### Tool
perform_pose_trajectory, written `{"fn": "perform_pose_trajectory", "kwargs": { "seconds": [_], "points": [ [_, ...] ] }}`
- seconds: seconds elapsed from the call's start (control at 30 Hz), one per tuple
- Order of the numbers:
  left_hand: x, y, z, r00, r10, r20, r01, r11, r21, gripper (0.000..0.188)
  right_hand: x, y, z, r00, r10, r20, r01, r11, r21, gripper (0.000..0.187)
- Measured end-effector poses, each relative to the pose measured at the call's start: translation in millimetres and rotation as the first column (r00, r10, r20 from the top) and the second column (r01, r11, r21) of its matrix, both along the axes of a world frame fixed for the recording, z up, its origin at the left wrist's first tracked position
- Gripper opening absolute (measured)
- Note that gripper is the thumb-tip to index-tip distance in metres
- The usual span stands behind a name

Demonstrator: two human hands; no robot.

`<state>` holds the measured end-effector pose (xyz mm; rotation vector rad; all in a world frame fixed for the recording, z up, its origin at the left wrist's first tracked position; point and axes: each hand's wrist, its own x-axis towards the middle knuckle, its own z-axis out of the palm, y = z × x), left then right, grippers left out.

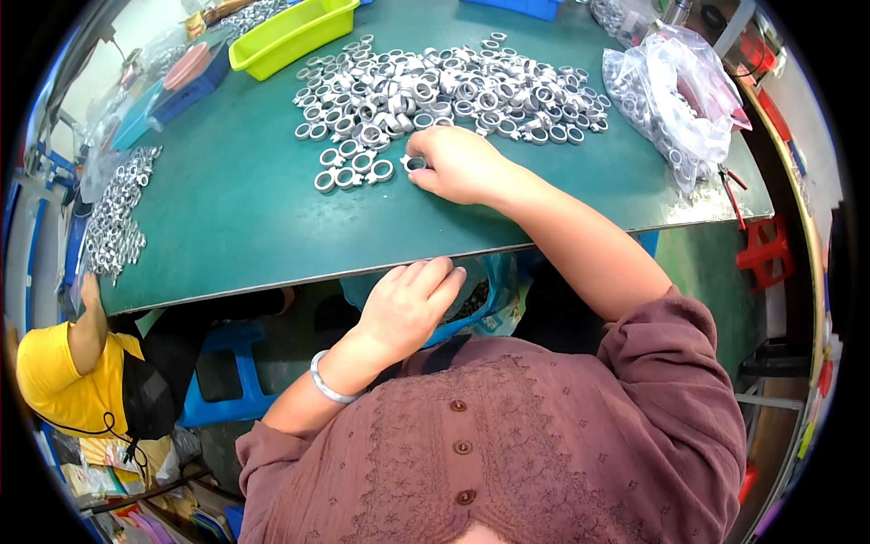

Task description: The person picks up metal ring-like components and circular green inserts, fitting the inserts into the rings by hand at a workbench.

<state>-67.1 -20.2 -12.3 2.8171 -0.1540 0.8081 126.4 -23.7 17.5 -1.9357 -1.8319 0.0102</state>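
Note:
On the green table (pixel 245 218), my right hand (pixel 464 165) pinches a grey metal ring (pixel 414 165) with a small lug between thumb and fingers. Just left of it lies a small cluster of similar rings (pixel 348 172), laid flat. Beyond spreads a large pile of the same metal rings (pixel 444 86). My left hand (pixel 405 304) is at the near table edge with its fingers curled in. Whatever it may hold is hidden by the back of the hand. Below it, a blue container (pixel 494 288) with dark contents shows under the table edge.
A lime-green bin (pixel 294 36) stands at the far left, near blue trays. Clear plastic bags (pixel 671 100) with rings lie at the right, beside red-handled pliers (pixel 734 195). A person in yellow (pixel 68 372) sits left by another metal heap (pixel 118 213). A blue stool (pixel 231 376) stands below.

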Motion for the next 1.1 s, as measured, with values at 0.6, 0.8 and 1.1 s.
{"fn": "perform_pose_trajectory", "kwargs": {
  "seconds": [0.6,0.8,1.1],
  "points": [
    [16.3,15.9,19.6,0.965,0.119,0.235,0.198,0.264,-0.944,0.034,-35.4,-64.3,4.0,0.684,0.425,-0.593,-0.152,0.878,0.454,0.027],
    [17.3,10.6,21.7,0.964,0.177,0.199,0.127,0.35,-0.928,0.031,-33.9,-71.4,9.9,0.71,0.386,-0.589,-0.114,0.888,0.446,0.028],
    [15.9,12.6,27.2,0.944,0.246,0.22,-0.06,0.783,-0.619,0.034,-31.7,-75.7,7.9,0.639,0.383,-0.667,-0.138,0.91,0.39,0.018]
  ]
}}
